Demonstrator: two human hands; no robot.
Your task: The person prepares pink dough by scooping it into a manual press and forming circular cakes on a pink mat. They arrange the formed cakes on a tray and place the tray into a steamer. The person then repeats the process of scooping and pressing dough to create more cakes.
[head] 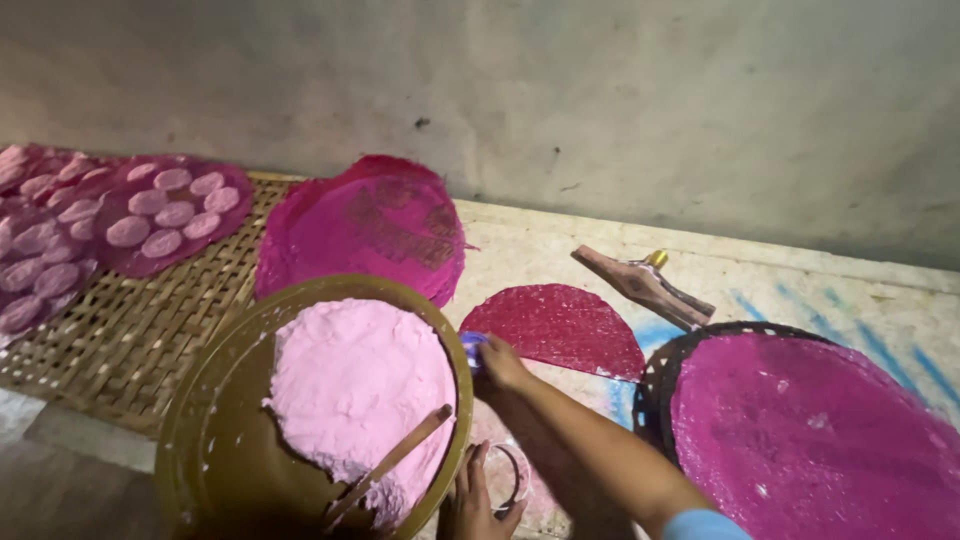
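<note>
The right hand [500, 362], at the centre of the frame, is closed around a small blue scoop-like object [472, 345], held just beside the rim of the olive-green basin [200, 420]. What the blue thing is exactly cannot be told, since the fingers cover most of it. The left hand [478, 500], at the bottom edge, has its grip curled on a thin metal ring [508, 478] lying on a pale pink patch of the floor, fingers on the ring's left side.

The basin, lower centre, holds a thick mound of pale pink dough [355, 385] filling its right half, with a wooden stick [385, 468] leaning in it; much dough is left, and the basin's left side is scraped bare.

As for what is done: at the upper left, dark pink cloths [165, 215] on a woven bamboo mat [130, 330] already carry rows of small pale pink discs [172, 180]. A crumpled magenta cloth [375, 225] lies at upper centre with nothing on it. A dark red half-round sheet [555, 325] to the right of the hand is bare, and the large round tray [660, 370] at lower right, covered in magenta cloth, is bare too. I would judge the work partly done, with several surfaces unfilled.

A wooden tool [640, 282] lies by the wall at upper right.
</note>
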